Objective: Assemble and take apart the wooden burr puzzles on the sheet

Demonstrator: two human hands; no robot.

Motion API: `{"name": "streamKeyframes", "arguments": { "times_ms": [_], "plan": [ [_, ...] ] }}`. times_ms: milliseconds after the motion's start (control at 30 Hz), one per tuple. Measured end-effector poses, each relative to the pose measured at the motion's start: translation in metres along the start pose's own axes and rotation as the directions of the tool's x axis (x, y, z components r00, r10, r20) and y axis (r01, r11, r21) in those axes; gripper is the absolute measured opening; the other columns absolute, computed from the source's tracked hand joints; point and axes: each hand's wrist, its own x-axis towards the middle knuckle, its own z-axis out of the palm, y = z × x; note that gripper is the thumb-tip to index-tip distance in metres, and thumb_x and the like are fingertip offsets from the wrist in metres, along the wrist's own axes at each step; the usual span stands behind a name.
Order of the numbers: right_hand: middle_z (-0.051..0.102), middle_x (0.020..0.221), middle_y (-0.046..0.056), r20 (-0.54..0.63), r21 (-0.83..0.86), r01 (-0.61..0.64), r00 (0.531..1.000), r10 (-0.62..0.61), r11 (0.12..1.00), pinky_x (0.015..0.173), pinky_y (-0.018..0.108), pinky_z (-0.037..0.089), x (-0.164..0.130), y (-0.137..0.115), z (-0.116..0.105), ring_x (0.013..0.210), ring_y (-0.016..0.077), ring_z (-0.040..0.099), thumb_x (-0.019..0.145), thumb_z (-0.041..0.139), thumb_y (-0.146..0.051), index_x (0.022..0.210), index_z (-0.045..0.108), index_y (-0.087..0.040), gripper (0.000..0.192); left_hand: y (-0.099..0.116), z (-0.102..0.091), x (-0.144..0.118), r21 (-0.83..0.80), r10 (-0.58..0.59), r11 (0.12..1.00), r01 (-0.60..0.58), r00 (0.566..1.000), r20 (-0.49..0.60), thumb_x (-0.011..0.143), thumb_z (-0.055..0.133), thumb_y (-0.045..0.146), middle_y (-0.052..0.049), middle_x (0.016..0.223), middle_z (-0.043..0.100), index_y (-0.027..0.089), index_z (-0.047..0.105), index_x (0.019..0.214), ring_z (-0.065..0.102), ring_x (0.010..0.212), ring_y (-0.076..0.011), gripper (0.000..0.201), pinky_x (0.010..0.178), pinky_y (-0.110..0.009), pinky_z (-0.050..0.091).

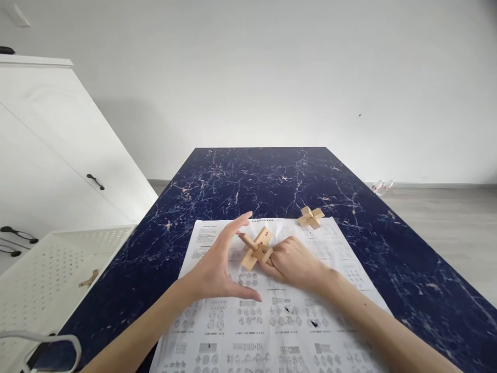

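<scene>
Currently: your right hand [291, 263] grips the wooden cross puzzle [257, 247]; left hand [217, 264] open beside it; assembly mid-step, next piece needs aligning.

A "2" marks the wooden puzzle piece [264, 236].

Two bare forearms enter from the near edge of the frame, with no sleeves, watch, bracelet or gloves visible. The slender left hand [217, 267] and right hand [295, 264] wear no rings. The fingers are long and the nails short and unpainted, as far as the view shows.
</scene>
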Motion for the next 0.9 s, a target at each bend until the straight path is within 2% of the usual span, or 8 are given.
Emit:
{"name": "streamKeyframes", "arguments": {
  "times_ms": [133,267,367,433,533,633,767,900],
  "plan": [
    [0.048,0.049,-0.003,0.006,-0.010,0.069,0.998,-0.069,0.998,0.055,0.034,0.012,-0.003,-0.003,-0.003,0.046,0.0113,0.014,0.114,0.043,-0.037,0.065,0.063,-0.020,0.056,-0.002,0.001,0.001,-0.051,0.003,0.999,0.000,0.999,0.044,0.060,0.102,0.060,-0.014,0.176,0.028,0.043,0.017,0.168,0.035,0.158,-0.0469,0.139,0.125,-0.072,0.035],
    [0.054,0.051,-0.002,0.015,0.013,0.115,0.993,-0.115,0.993,0.052,0.032,0.014,-0.004,-0.004,-0.008,0.046,0.0110,0.020,0.116,0.040,-0.039,0.065,0.064,-0.018,0.060,-0.005,0.000,0.002,-0.093,-0.001,0.996,0.011,0.995,0.103,0.060,0.103,0.059,-0.014,0.174,0.031,0.045,0.022,0.167,0.042,0.154,-0.0459,0.135,0.122,-0.068,0.041],
    [0.055,0.051,-0.002,0.013,0.014,0.161,0.987,-0.161,0.987,0.052,0.032,0.013,-0.005,-0.006,-0.010,0.047,0.0115,0.021,0.116,0.038,-0.037,0.065,0.063,-0.019,0.059,-0.006,-0.003,0.003,-0.071,-0.039,0.996,0.051,0.985,0.168,0.059,0.103,0.058,-0.013,0.168,0.043,0.043,0.029,0.164,0.050,0.148,-0.0444,0.129,0.119,-0.065,0.046],
    [0.054,0.051,-0.003,0.015,0.021,0.170,0.985,-0.170,0.985,0.052,0.033,0.013,-0.006,-0.007,-0.010,0.047,0.0116,0.021,0.115,0.039,-0.036,0.064,0.061,-0.019,0.058,-0.006,-0.006,0.005,-0.040,-0.059,0.997,0.067,0.983,0.174,0.060,0.103,0.058,-0.013,0.160,0.053,0.040,0.034,0.162,0.057,0.141,-0.0420,0.124,0.115,-0.062,0.050],
    [0.055,0.052,-0.002,0.024,0.063,0.115,0.993,-0.117,0.991,0.053,0.033,0.014,-0.006,-0.008,-0.009,0.047,0.0105,0.024,0.115,0.039,-0.039,0.062,0.059,-0.018,0.060,-0.004,-0.008,0.008,-0.008,-0.046,0.999,0.047,0.988,0.147,0.063,0.100,0.058,-0.010,0.146,0.062,0.036,0.046,0.154,0.065,0.127,-0.0359,0.108,0.108,-0.054,0.056],
    [0.058,0.056,-0.002,-0.012,0.118,0.049,0.999,-0.048,0.992,0.053,0.031,0.017,-0.006,-0.006,-0.008,0.047,0.0101,0.030,0.113,0.044,-0.043,0.073,0.063,-0.018,0.051,-0.001,-0.009,0.011,0.021,-0.026,0.999,0.024,0.996,0.088,0.065,0.099,0.057,-0.009,0.140,0.064,0.033,0.054,0.147,0.066,0.121,-0.0326,0.096,0.105,-0.049,0.058],
    [0.063,0.063,-0.001,-0.091,0.164,0.026,0.996,-0.011,0.986,0.053,0.031,0.019,-0.008,0.000,-0.009,0.047,0.0115,0.035,0.110,0.048,-0.041,0.091,0.062,-0.017,0.034,0.001,-0.009,0.012,0.052,-0.109,0.993,0.109,0.994,0.003,0.069,0.098,0.052,-0.009,0.140,0.065,0.032,0.054,0.147,0.068,0.120,-0.0321,0.092,0.104,-0.049,0.059],
    [0.065,0.068,0.000,-0.165,0.157,0.066,0.985,-0.040,0.985,0.053,0.031,0.020,-0.008,0.003,-0.009,0.048,0.0123,0.038,0.114,0.039,-0.034,0.089,0.059,-0.019,0.035,-0.002,-0.008,0.012,0.038,-0.141,0.989,0.143,0.989,-0.038,0.071,0.097,0.049,-0.009,0.140,0.065,0.034,0.051,0.149,0.069,0.118,-0.0312,0.092,0.103,-0.049,0.061]
  ]
}}
